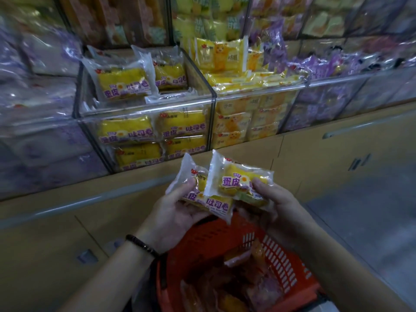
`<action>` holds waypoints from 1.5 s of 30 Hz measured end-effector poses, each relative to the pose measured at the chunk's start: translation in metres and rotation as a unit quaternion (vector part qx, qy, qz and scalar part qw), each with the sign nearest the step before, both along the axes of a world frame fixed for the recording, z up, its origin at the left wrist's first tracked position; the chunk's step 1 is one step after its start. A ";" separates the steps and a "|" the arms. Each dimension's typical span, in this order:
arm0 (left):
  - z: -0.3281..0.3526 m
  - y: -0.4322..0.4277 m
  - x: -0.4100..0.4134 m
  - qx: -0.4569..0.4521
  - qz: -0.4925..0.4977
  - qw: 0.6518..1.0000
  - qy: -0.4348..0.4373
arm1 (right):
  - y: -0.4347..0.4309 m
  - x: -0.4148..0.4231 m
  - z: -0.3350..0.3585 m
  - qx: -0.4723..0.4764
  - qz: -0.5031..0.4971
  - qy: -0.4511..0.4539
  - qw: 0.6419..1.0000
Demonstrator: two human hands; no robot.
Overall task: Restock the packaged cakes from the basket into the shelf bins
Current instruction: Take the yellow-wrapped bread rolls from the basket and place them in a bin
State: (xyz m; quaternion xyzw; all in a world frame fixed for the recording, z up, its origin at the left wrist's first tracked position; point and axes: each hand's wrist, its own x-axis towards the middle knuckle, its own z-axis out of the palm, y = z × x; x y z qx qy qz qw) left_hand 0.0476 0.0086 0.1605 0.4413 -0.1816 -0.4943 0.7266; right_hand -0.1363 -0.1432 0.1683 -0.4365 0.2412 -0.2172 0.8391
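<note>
My left hand (173, 212) grips a yellow packaged cake (209, 200) in clear wrap with purple lettering. My right hand (274, 203) pinches a second cake of the same kind (234, 176), which overlaps the first. Both are held above the orange plastic basket (276, 257), where several more packets lie in shadow. Straight ahead stands a clear acrylic shelf bin (146, 110) stacked with the same yellow cakes (122, 83), open at the top.
To the right is a bin of paler yellow cake packs (227, 57), then bins of purple packets (319, 68). Purple-wrapped goods fill the bins at left (38, 140). Beige cabinet doors (315, 158) run beneath the shelf. Grey floor lies at right.
</note>
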 end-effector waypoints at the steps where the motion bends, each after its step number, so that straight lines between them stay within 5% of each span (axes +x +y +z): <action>1: 0.013 0.009 0.006 -0.014 -0.004 0.999 -0.029 | 0.003 0.000 0.011 -0.009 -0.012 -0.012 1.000; 9: 0.123 0.066 0.030 -0.001 -0.049 0.936 -0.347 | 0.021 0.015 0.103 -0.091 -0.025 -0.118 0.989; 15: 0.198 0.070 0.046 0.073 0.044 0.785 -0.613 | 0.034 0.049 0.163 -0.163 -0.024 -0.146 0.975; 21: 0.248 0.045 0.109 0.069 0.072 0.741 -0.664 | 0.026 0.088 0.206 -0.330 -0.020 -0.077 0.941; 26: 0.258 0.024 0.174 0.057 0.048 0.727 -0.682 | 0.019 0.116 0.237 -0.524 -0.092 0.050 0.845; 32: 0.214 0.012 0.215 0.135 0.123 0.577 -0.796 | -0.015 0.150 0.258 -0.640 -0.124 0.117 0.749; 35: 0.223 0.015 0.210 0.171 0.120 0.484 -0.850 | -0.026 0.170 0.260 -0.668 -0.103 0.106 0.729; 40: 0.238 0.036 0.199 0.238 0.080 0.452 -0.856 | -0.039 0.193 0.259 -0.674 -0.050 0.089 0.731; 45: 0.242 0.039 0.194 0.256 0.051 0.433 -0.863 | -0.052 0.221 0.248 -0.710 -0.030 0.158 0.685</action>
